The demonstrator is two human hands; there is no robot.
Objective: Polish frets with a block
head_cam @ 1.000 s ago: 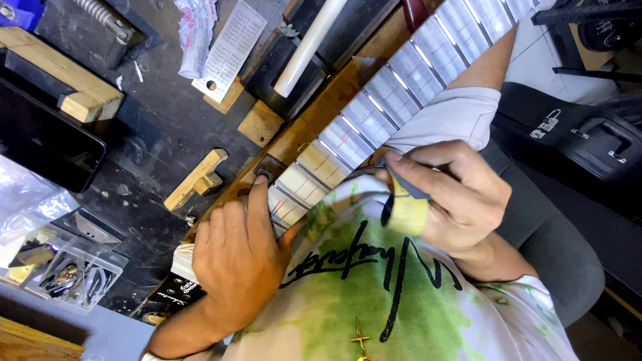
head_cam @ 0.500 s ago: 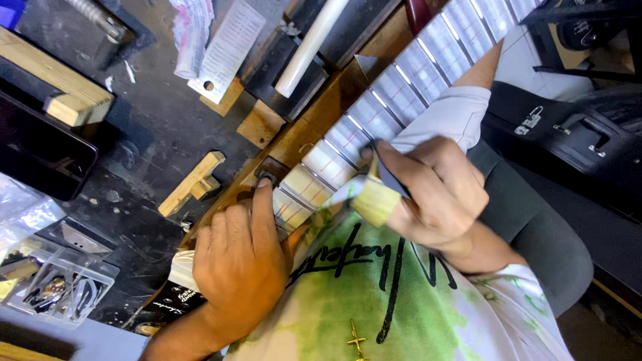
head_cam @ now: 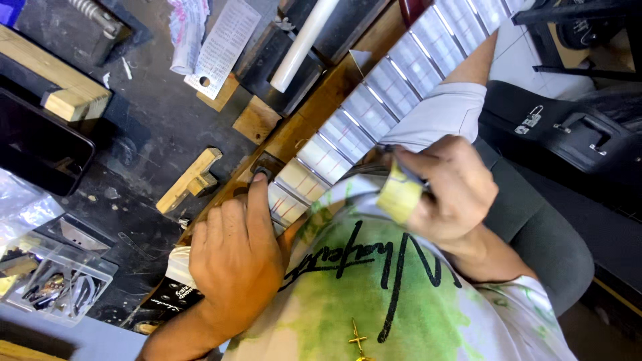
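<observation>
Two hands work over a cluttered dark workbench (head_cam: 144, 144): left hand (head_cam: 234, 261) flat on the taped guitar neck (head_cam: 374, 110), right hand (head_cam: 445, 187) fingers pinching a small tool (head_cam: 400, 194)

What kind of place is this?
Probably an instrument repair workshop: a guitar neck with taped-off frets lies on a scuffed workbench among wooden blocks and a parts box.

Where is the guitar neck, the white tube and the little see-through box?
guitar neck (head_cam: 374, 110), head view, taped fretboard face.
white tube (head_cam: 304, 43), head view, middle of its length.
see-through box (head_cam: 53, 284), head view, its lid.
</observation>
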